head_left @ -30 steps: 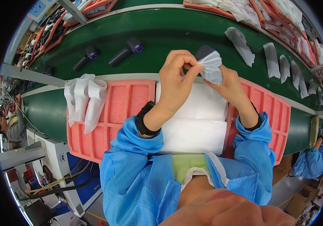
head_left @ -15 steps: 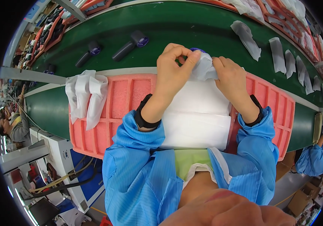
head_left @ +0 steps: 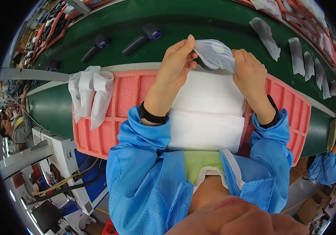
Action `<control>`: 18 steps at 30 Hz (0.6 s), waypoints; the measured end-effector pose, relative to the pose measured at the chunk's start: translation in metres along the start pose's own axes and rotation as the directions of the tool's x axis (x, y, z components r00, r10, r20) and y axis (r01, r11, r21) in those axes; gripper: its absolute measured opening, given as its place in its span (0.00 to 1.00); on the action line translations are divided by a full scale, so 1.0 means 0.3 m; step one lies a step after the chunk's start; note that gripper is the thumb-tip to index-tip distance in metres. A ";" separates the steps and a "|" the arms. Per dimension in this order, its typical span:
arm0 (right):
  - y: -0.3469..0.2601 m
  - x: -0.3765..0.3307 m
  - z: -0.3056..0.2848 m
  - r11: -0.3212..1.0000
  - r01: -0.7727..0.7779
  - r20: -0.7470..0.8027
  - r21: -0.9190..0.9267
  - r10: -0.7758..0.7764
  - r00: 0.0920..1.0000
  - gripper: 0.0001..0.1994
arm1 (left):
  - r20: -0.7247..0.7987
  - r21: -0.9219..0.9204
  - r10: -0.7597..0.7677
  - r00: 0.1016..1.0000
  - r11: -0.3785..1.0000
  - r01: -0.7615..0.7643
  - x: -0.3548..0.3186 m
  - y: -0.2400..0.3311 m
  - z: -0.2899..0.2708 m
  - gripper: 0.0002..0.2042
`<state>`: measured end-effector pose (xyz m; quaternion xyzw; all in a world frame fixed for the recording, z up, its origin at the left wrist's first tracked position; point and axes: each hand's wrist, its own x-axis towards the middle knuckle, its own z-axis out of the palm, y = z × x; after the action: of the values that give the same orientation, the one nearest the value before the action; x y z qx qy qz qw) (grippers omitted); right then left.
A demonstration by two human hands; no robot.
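Note:
Over the far edge of the pink tray point(head_left: 127, 92), I hold a translucent white bag point(head_left: 214, 53) with a dark thing showing inside and beneath it. My left hand point(head_left: 177, 58) pinches the bag's left end between thumb and fingers. My right hand point(head_left: 250, 72) is closed round its right end. Just below both hands, a stack of flat white bags or sheets point(head_left: 207, 127) lies on the tray. Several wrapped items in white bags point(head_left: 85, 92) rest on the tray's left end.
Beyond the tray runs a green conveyor belt point(head_left: 191, 21). On its left lie dark hair-dryer-shaped devices with purple ends point(head_left: 140, 39); on its right, several white-bagged pieces point(head_left: 265, 37). A metal bar point(head_left: 34, 74) crosses at left. Other people sit at both sides.
The white bag, crumpled between my hands before, is now stretched out sideways and covers the purple end that showed. My hands have moved slightly apart. The view has shifted a little.

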<state>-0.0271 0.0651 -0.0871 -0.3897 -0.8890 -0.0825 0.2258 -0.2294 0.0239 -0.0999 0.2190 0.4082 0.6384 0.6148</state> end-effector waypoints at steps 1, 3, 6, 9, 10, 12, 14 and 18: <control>0.003 -0.001 0.007 1.000 -0.001 0.008 0.006 0.001 1.000 0.23 | 0.010 -0.002 -0.005 1.000 1.000 0.005 -0.001 -0.003 -0.004 0.13; 0.005 0.001 0.010 1.000 0.000 0.017 0.009 0.000 1.000 0.23 | 0.033 -0.010 -0.011 0.999 1.000 0.011 -0.004 -0.002 -0.004 0.13; 0.006 -0.001 0.010 0.998 -0.056 0.007 0.040 0.055 0.998 0.21 | 0.002 0.067 0.086 0.996 0.994 -0.086 -0.031 -0.012 0.034 0.12; 0.013 0.008 0.013 0.994 -0.097 -0.005 0.056 0.098 0.995 0.20 | 0.037 0.152 0.204 0.978 0.966 -0.207 -0.045 -0.033 0.057 0.11; 0.016 0.010 0.012 0.991 -0.119 -0.012 0.066 0.120 0.993 0.19 | 0.089 0.197 0.268 0.959 0.939 -0.281 -0.047 -0.039 0.063 0.11; 0.007 0.009 0.010 0.988 -0.132 0.010 0.081 0.132 0.991 0.18 | 0.143 0.239 0.326 0.935 0.905 -0.352 -0.048 -0.046 0.066 0.10; -0.006 0.008 0.009 0.981 -0.157 0.051 0.115 0.152 0.987 0.17 | 0.177 0.559 0.525 0.832 0.643 -0.524 -0.050 -0.052 0.061 0.09; 0.000 0.017 0.009 0.946 -0.263 0.096 0.188 0.249 0.964 0.16 | 0.238 0.757 0.687 0.686 0.312 -0.575 -0.069 -0.053 0.066 0.09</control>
<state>-0.0311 0.0692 -0.0869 -0.4799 -0.8421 0.0508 0.2410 -0.2010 0.0076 -0.0966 0.5642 0.5628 0.5911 0.1247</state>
